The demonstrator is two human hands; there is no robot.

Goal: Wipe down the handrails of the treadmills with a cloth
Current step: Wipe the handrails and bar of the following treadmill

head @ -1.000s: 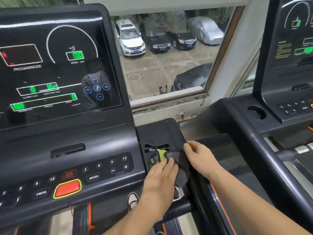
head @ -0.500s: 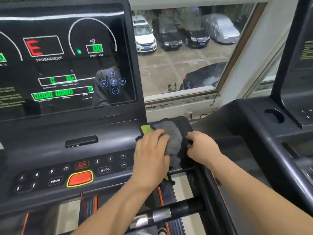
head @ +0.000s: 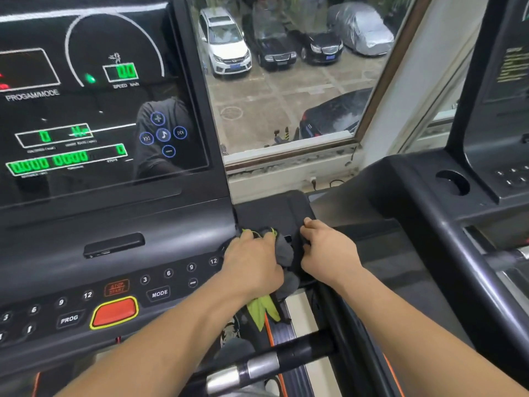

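A grey cloth (head: 284, 252) with yellow-green trim lies bunched on the black tray at the right end of the treadmill console (head: 274, 210). My left hand (head: 252, 265) lies on top of the cloth, fingers curled over it, pressing it onto the tray. My right hand (head: 329, 250) grips the tray's right edge, where the black side handrail (head: 343, 325) begins. A green corner of the cloth hangs below my left wrist. A black and chrome crossbar handrail (head: 266, 365) runs below both forearms.
The console's keypad with a red stop button (head: 114, 310) sits left of my hands, under the lit display (head: 86, 110). A second treadmill (head: 446, 213) stands close on the right. A window (head: 286, 81) behind shows parked cars.
My left hand drew the cloth back from the tray's far end toward the near edge, bunching it. My right hand stayed on the tray's right edge. The view shifted slightly.
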